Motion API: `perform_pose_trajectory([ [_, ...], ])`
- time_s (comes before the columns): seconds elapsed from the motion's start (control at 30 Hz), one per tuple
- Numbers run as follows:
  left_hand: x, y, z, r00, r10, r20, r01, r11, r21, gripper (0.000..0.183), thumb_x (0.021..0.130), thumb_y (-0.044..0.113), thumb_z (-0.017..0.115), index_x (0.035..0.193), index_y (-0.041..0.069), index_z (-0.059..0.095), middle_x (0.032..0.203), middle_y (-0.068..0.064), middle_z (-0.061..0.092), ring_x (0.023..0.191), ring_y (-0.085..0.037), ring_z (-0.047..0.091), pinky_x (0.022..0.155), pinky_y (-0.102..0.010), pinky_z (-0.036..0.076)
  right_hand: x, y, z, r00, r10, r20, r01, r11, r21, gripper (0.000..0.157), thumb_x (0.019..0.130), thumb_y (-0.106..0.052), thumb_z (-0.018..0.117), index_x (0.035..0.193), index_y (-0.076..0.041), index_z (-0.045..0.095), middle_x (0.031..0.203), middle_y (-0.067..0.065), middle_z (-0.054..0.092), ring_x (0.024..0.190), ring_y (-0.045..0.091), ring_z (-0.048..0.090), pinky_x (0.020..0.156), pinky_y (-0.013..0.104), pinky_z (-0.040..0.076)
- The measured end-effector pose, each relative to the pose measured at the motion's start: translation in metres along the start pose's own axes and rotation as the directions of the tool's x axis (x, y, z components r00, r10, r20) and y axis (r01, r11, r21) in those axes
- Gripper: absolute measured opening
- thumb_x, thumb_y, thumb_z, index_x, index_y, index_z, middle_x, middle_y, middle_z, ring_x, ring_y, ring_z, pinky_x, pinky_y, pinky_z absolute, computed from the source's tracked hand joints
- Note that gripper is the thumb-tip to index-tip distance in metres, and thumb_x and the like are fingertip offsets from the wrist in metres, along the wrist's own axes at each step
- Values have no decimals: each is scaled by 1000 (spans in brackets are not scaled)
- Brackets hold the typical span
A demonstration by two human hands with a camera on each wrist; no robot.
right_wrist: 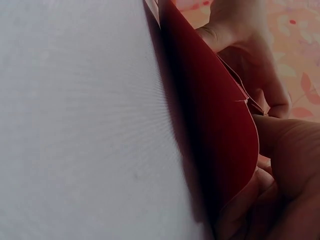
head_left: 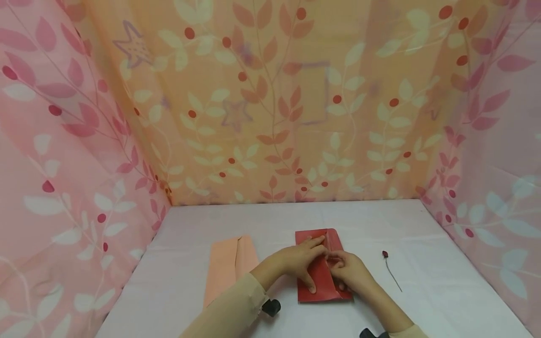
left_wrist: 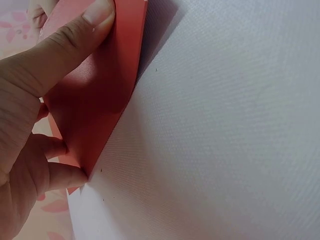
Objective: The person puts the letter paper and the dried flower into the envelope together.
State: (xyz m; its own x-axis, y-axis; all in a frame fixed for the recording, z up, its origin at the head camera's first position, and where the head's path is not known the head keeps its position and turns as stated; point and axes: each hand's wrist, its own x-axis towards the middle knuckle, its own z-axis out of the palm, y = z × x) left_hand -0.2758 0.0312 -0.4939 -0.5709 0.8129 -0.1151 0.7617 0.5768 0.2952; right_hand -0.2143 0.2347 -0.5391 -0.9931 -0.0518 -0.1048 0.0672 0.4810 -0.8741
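A red envelope (head_left: 316, 277) lies on the white table, its opening running along its length beside a flap on the right. My left hand (head_left: 299, 261) rests across its left part with fingers spread. In the left wrist view, the thumb (left_wrist: 65, 45) presses on the red paper. My right hand (head_left: 352, 271) pinches the flap edge at the opening, its fingers bent. From the right wrist, the flap (right_wrist: 220, 135) shows lifted off the table, with fingertips partly hidden behind it. Whether anything is inside the envelope is hidden.
A peach envelope (head_left: 224, 265) lies to the left, partly covered by the left sleeve (head_left: 230, 310). On the right lies a dried red flower (head_left: 385, 254) with a thin stem. Patterned curtains (head_left: 270, 117) enclose the table at the back and sides.
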Motion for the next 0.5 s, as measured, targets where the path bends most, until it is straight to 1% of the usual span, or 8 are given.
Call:
perform_pose_trajectory([
  [0.1,0,-1,0,1000,-2,2,2,1000,0,91,52,65,82,129,42,39,162,5,9,145,-40,19,103,-47,43,0,-2,-2,999,1,37,0,1000,-10,42,82,-17,70,122,-13,58,54,3,58,38,14,51,34,24,38],
  [0.27,1,-3,2,1000,2,-6,-2,1000,12,92,52,67,81,130,42,39,162,5,9,146,-39,19,105,-46,42,-2,-4,-12,990,-42,135,43,999,-6,55,82,-35,75,128,-10,55,66,5,66,46,18,58,40,33,48],
  [0.37,0,-1,1,1000,3,-7,-3,1000,7,93,52,65,82,131,41,39,162,5,9,146,-40,19,105,-46,42,-4,-9,-22,986,-71,148,74,997,-20,58,81,-34,76,128,-8,56,74,5,69,56,20,63,47,35,52],
  [0.5,-1,2,-1,1000,-8,2,8,1000,-4,90,53,63,83,129,42,39,162,7,9,146,-38,19,105,-46,42,-7,-16,-34,990,-93,105,100,992,-72,52,80,-26,77,125,-6,59,79,3,70,67,17,65,56,31,53],
])
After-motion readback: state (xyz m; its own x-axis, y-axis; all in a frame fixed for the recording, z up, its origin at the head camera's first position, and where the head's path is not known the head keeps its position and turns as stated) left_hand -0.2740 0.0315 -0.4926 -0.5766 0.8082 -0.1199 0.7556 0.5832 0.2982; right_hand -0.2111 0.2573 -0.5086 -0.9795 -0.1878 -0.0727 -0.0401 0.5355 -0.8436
